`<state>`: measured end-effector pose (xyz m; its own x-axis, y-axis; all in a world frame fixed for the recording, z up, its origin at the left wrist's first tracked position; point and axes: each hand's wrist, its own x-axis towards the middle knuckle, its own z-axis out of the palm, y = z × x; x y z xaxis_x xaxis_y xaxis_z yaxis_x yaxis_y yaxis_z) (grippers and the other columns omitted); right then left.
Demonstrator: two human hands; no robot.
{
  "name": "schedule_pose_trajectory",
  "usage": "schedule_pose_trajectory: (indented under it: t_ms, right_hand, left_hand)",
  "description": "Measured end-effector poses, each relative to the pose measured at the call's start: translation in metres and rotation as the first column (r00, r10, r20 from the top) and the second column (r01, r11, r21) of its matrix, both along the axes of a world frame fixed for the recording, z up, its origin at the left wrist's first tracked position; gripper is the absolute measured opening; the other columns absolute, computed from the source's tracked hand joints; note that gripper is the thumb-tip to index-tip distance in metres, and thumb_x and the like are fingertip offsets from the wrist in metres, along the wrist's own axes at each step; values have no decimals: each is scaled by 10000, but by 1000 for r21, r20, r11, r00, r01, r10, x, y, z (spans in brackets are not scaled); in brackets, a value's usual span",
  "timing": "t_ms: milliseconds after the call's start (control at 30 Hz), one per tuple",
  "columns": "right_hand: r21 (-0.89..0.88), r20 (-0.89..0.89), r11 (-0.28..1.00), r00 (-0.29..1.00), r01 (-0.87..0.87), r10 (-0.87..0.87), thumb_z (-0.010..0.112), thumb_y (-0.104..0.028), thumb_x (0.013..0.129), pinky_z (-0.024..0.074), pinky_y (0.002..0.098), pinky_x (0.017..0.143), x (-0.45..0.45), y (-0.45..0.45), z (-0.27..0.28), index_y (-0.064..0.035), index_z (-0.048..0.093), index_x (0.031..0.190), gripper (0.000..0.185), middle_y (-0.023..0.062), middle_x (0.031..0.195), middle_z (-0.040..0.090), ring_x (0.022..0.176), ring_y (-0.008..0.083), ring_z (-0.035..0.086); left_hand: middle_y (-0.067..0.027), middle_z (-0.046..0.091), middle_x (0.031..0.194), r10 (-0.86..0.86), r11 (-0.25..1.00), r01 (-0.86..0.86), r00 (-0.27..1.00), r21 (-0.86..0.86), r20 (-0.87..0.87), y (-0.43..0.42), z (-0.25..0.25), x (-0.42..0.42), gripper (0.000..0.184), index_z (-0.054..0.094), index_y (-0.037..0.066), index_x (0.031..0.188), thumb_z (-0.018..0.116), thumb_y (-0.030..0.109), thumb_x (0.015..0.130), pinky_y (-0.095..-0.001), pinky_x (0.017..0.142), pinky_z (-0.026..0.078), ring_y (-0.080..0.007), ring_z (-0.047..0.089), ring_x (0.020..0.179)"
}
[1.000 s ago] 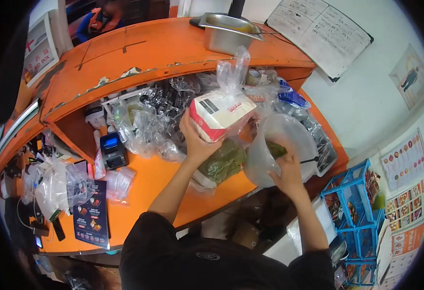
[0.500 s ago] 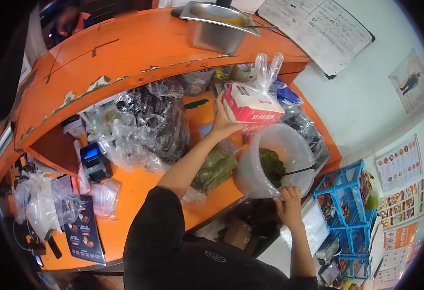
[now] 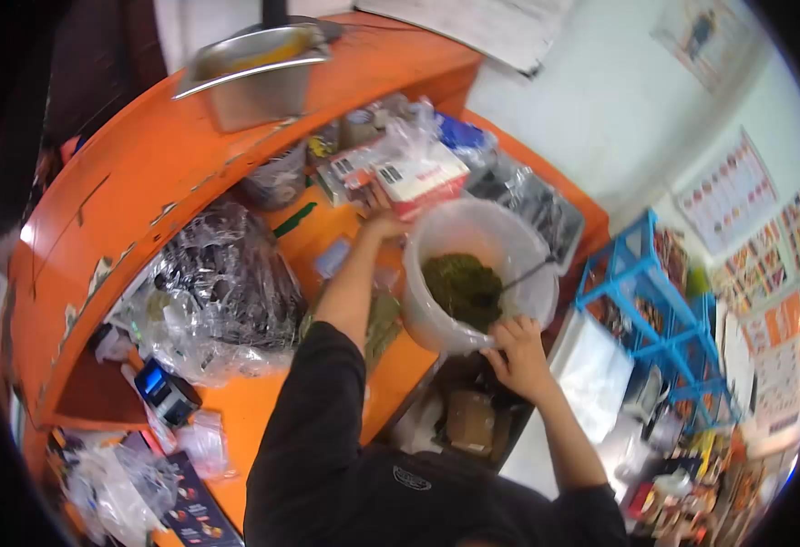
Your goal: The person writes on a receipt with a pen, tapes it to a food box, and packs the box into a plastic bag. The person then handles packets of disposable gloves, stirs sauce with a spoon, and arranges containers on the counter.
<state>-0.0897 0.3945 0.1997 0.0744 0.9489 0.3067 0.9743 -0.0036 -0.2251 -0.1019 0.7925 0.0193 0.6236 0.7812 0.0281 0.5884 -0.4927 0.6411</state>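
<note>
My left hand (image 3: 382, 221) is at the near left corner of a white and red box (image 3: 423, 178) in a clear plastic bag. Its fingers reach between that box and another red and white pack (image 3: 354, 167); blur softens them. Just in front stands a translucent plastic bucket (image 3: 432, 319), tilted slightly towards me. Dark green leafy or mushy stuff (image 3: 461, 284) lies inside, with a dark-handled utensil (image 3: 529, 272) resting in it. My right hand (image 3: 520, 354) is closed over the bucket's near rim, thumb outside.
A steel food pan (image 3: 259, 96) sits on the orange upper ledge (image 3: 364, 73). Bundled plastic bags (image 3: 227, 273) fill the shelf at left, beside a small card terminal (image 3: 165, 392). Blue stacked baskets (image 3: 646, 283) stand at right. A cardboard box (image 3: 469, 421) is below the counter.
The bagged box has come down behind the bucket, with my left hand still at its side. My right hand stays on the rim. The view has turned to the right.
</note>
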Motion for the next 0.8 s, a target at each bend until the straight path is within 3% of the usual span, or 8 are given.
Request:
schedule_pose_trajectory:
  t_ms: [100, 200, 300, 367, 433, 533, 633, 800]
  right_hand:
    - [45, 6, 999, 1000, 3, -3, 666, -161, 724, 356, 416, 820, 2, -2, -3, -61, 552, 924, 251, 102, 1000, 538, 990, 303, 476]
    - [91, -23, 996, 1000, -10, 12, 664, -160, 728, 356, 412, 817, 4, 2, -4, -60, 556, 928, 248, 101, 997, 536, 985, 301, 473]
    - [121, -70, 992, 997, -18, 26, 657, -167, 740, 353, 415, 832, -2, 11, -7, -54, 563, 948, 255, 107, 986, 536, 987, 305, 474]
    - [241, -126, 970, 990, -31, 63, 652, -166, 746, 356, 417, 863, -5, 17, -16, -49, 563, 973, 270, 108, 990, 539, 988, 309, 482]
    - [328, -197, 942, 969, -76, 147, 641, -158, 762, 350, 421, 895, -4, 19, -26, -40, 552, 1015, 292, 126, 1003, 540, 997, 321, 486]
    - [556, -233, 825, 933, -104, 275, 633, -153, 771, 344, 426, 906, 1, 31, -35, -34, 525, 1073, 341, 151, 1025, 534, 1011, 339, 484]
    - [668, -284, 743, 909, -39, 303, 632, -156, 777, 359, 426, 888, -4, 28, -27, -34, 510, 1098, 364, 151, 1031, 528, 1011, 347, 481]
    - [500, -344, 864, 929, 60, 134, 620, -156, 785, 393, 424, 850, -18, -33, -30, -44, 527, 1069, 320, 148, 937, 537, 952, 339, 509]
  left_hand:
    - [-233, 450, 1199, -239, 971, 235, 946, -43, -219, 21, 42, -24, 936, 278, 28, 1320, 776, 430, 636, -412, 985, 350, -331, 444, 1141]
    - [-193, 643, 1069, -224, 974, 225, 973, 13, -63, 19, 82, -62, 718, 496, 17, 1266, 735, 413, 716, -361, 929, 433, -278, 605, 1032]
    - [-191, 607, 1155, -201, 978, 171, 928, 122, 312, -20, 114, -107, 561, 528, -8, 1231, 659, 342, 813, -369, 928, 425, -281, 575, 1075]
    - [-180, 579, 1203, -119, 991, 102, 960, 81, 253, -109, 197, -139, 537, 502, -7, 1266, 642, 286, 839, -339, 948, 404, -258, 542, 1121]
    - [-161, 558, 1229, -185, 965, 89, 898, 248, 398, -124, 188, -153, 442, 520, 4, 1256, 620, 188, 867, -322, 972, 380, -218, 508, 1155]
    - [-137, 530, 1258, -66, 996, 83, 665, 15, 744, -181, 190, -157, 365, 499, -43, 1241, 569, 72, 902, -325, 991, 378, -213, 502, 1155]
    - [-145, 539, 1238, -131, 987, 11, 639, 161, 758, -229, 195, -155, 339, 505, -45, 1215, 568, 54, 898, -318, 977, 392, -215, 510, 1141]
    - [-153, 554, 1194, -92, 995, 25, 562, 94, 822, -285, 193, -138, 316, 522, -41, 1183, 580, 51, 887, -307, 934, 416, -212, 530, 1082]
